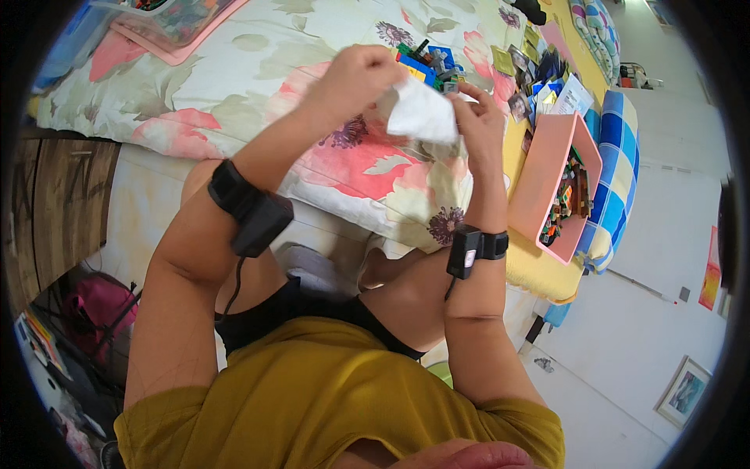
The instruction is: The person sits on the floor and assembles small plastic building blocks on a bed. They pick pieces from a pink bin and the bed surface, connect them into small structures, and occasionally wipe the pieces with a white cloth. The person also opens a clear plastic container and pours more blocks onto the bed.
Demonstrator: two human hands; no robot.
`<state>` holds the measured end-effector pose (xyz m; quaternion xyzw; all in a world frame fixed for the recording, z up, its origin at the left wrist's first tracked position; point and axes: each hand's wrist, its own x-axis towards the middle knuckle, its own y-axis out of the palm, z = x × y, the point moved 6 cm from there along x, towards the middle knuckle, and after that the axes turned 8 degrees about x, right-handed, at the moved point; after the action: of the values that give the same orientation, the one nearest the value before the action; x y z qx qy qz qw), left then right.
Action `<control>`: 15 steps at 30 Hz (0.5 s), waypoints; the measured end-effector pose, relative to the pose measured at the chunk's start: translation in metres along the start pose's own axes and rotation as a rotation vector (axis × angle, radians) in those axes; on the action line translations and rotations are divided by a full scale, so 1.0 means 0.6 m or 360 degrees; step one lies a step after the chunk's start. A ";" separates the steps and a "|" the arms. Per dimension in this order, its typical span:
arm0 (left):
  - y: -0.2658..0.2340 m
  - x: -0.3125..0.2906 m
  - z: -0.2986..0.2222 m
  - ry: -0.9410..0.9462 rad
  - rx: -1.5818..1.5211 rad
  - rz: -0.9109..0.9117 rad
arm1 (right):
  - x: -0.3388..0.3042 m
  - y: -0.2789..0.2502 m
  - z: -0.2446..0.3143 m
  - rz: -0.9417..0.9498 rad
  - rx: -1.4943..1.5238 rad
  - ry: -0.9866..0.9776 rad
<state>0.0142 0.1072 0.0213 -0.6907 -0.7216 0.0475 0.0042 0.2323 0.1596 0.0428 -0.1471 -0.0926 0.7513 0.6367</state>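
A small white sheet (423,113) is stretched between my two hands above the bed; it is smeared by motion, and I cannot tell whether it is paper or tissue. My left hand (361,76) is closed on its upper left corner. Fingers and thumb of my right hand (480,119) pinch its right edge. Just behind the sheet, a cluster of building bricks (431,64) in blue, yellow, red, green and grey lies on the flowered bedspread (258,94). The sheet and my hands hide part of that cluster.
A pink bin (547,168) of loose bricks lies tipped at the right, by a blue checked pillow (617,156). Several packets and cards (539,74) are strewn beyond it. At the far left stand a clear tub (148,9) and a pink tray (176,56).
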 end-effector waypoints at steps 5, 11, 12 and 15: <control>-0.068 0.020 0.021 -0.0297 -0.1110 0.0035 | 0.001 -0.109 0.014 -0.0259 0.0433 -0.0206; -0.223 0.010 0.036 0.0063 -0.0111 -0.1003 | -0.085 -0.325 0.054 -0.1463 -0.0458 -0.0979; -0.228 0.005 0.027 0.0103 0.0233 -0.1195 | -0.097 -0.352 0.039 -0.1609 -0.0470 -0.0830; -0.193 -0.013 -0.019 0.0317 0.1274 -0.1484 | -0.110 -0.384 0.004 -0.1712 -0.0947 -0.0483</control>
<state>-0.1001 0.0952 0.0415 -0.2490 -0.8696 0.2428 0.3504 0.4555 0.1346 0.1271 -0.1424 -0.4478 0.2807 0.8369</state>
